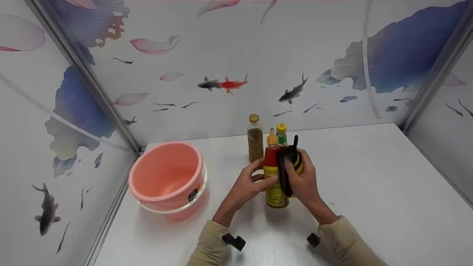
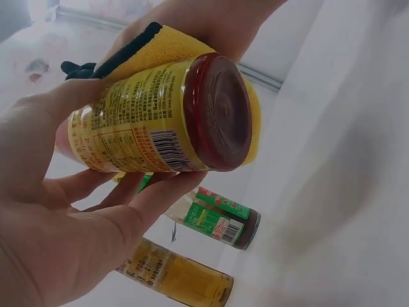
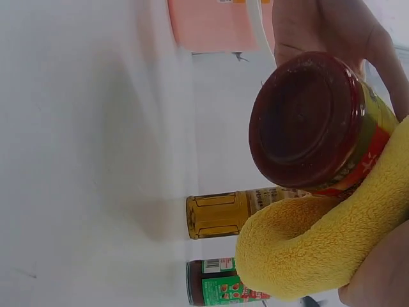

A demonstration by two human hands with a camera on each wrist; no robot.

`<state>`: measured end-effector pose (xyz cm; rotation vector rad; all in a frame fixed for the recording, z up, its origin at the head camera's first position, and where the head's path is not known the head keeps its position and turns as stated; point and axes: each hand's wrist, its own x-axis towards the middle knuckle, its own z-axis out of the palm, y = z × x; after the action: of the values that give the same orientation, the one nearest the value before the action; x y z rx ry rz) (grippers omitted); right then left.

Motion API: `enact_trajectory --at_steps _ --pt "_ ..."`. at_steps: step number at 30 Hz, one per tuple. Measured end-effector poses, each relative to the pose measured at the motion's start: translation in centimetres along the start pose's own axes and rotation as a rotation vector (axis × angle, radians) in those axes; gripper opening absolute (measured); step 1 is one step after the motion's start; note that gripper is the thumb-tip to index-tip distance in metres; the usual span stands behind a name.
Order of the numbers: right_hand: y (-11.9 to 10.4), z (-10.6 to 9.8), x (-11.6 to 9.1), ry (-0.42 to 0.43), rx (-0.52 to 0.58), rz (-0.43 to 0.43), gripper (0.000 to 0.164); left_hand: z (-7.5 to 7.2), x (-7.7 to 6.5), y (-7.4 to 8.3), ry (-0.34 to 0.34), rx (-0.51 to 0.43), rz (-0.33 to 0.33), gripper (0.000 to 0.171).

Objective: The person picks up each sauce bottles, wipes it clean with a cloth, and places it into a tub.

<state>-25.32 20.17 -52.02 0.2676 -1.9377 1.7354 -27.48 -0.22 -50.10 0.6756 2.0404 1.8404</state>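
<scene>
My left hand (image 1: 245, 186) grips a sauce bottle (image 1: 276, 197) with red contents, a yellow label and an orange cap. Its round base shows from below in both wrist views, so the bottle (image 2: 137, 118) is off the table. On the bottle's right side, my right hand (image 1: 305, 181) holds a folded cloth (image 3: 319, 256), yellow and fluffy with a dark edge, against the label. Behind them stand a bottle of amber liquid (image 1: 255, 144) with a gold cap and a green-labelled bottle (image 1: 281, 136) with a yellow cap, partly hidden in the head view.
A pink bucket (image 1: 166, 146) with a white handle stands at the left of the white table (image 1: 369, 192). Printed wall panels (image 1: 258, 55) with fish and petals enclose the table at the back and sides.
</scene>
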Motion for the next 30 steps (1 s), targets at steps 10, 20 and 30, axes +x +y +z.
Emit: enact_trajectory --at_steps 10,20,30 --pt "-0.09 -0.12 0.21 0.005 0.023 -0.02 0.034 0.14 0.16 -0.38 -0.037 0.039 -0.008 0.07" --pt "-0.03 -0.03 -0.06 0.001 0.01 0.02 0.036 0.38 0.34 -0.41 0.111 -0.015 0.033 0.07" --pt "0.17 0.17 -0.04 -0.033 -0.013 0.009 0.037 0.33 0.58 -0.11 0.213 -0.089 0.094 0.063"
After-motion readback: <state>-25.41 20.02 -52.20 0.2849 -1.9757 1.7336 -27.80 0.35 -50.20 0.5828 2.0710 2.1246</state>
